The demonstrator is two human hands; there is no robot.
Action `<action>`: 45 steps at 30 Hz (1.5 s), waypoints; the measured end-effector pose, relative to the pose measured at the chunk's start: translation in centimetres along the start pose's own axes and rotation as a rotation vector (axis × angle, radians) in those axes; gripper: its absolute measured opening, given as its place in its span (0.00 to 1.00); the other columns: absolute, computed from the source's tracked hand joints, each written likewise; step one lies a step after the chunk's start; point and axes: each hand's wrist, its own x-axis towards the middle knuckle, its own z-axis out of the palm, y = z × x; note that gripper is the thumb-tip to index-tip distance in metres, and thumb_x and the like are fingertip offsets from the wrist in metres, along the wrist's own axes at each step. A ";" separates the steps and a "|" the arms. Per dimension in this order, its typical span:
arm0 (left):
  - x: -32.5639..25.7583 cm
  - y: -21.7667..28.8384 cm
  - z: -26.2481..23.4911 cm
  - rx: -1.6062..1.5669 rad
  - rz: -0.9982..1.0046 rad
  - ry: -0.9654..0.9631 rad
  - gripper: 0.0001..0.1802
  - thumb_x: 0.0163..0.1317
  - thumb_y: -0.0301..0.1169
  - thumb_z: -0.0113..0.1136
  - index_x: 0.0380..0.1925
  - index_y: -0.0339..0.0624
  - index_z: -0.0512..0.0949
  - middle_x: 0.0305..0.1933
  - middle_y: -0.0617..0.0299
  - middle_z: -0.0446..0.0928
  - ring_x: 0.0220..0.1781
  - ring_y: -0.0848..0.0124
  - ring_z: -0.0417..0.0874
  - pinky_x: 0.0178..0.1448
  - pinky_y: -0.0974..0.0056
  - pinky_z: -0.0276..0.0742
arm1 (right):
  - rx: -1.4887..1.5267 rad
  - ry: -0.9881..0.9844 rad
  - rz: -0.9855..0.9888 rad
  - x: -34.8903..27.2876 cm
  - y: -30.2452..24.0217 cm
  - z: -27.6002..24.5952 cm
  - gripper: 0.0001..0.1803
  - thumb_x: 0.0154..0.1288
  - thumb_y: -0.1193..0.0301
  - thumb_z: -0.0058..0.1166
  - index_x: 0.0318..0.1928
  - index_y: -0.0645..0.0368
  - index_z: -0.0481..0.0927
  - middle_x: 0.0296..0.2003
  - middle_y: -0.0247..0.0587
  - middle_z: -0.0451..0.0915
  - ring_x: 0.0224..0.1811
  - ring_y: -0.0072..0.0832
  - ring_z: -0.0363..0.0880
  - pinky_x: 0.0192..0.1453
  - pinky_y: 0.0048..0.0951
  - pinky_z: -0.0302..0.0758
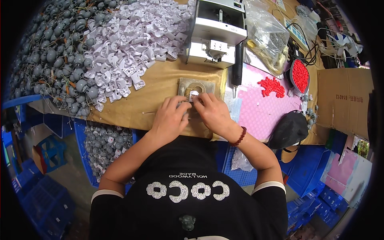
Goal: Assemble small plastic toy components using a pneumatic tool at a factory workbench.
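Pinched between both sets of fingertips, a small white plastic piece [193, 95] sat right over the metal jig plate [196, 89]. Left hand [170, 117] closed in on it from seven o'clock, right hand [213, 112] from five o'clock, the two about equally near and touching each other. Fingers were pressed together round the piece, so only a glossy pale sliver showed, and its long axis could not be told. It lay at twelve o'clock from both wrists, near the desk's front edge.

Out at twelve o'clock from the jig stood a boxy grey-white machine [216, 34]. At ten o'clock spread a heap of white plastic parts [136, 40], and beyond it a mound of grey wired pieces [60, 56]. At three o'clock lay a pink foam mat [264, 108] with red caps [272, 86], a red-filled tray [300, 75] past it.
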 end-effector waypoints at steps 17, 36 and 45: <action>1.2 -0.8 2.9 0.379 0.161 0.040 0.28 0.53 0.24 0.63 0.59 0.42 0.77 0.61 0.52 0.75 0.66 0.55 0.73 0.66 0.50 0.68 | 0.449 -0.020 0.253 -4.8 5.4 -1.7 0.19 0.58 0.77 0.64 0.51 0.59 0.76 0.47 0.51 0.80 0.54 0.50 0.78 0.58 0.42 0.76; 1.4 -1.7 2.6 0.303 0.201 0.043 0.21 0.54 0.23 0.63 0.51 0.40 0.81 0.59 0.51 0.77 0.65 0.53 0.75 0.64 0.50 0.72 | 1.619 -0.020 0.524 1.8 4.7 -0.2 0.28 0.62 0.83 0.65 0.62 0.60 0.73 0.47 0.37 0.79 0.47 0.25 0.82 0.52 0.28 0.82; 2.0 -1.6 1.6 0.197 0.194 0.041 0.20 0.53 0.24 0.65 0.49 0.42 0.82 0.56 0.52 0.78 0.63 0.54 0.77 0.62 0.52 0.74 | 0.659 0.111 0.355 1.6 3.4 0.5 0.27 0.58 0.75 0.70 0.58 0.59 0.77 0.42 0.44 0.80 0.44 0.38 0.80 0.49 0.36 0.79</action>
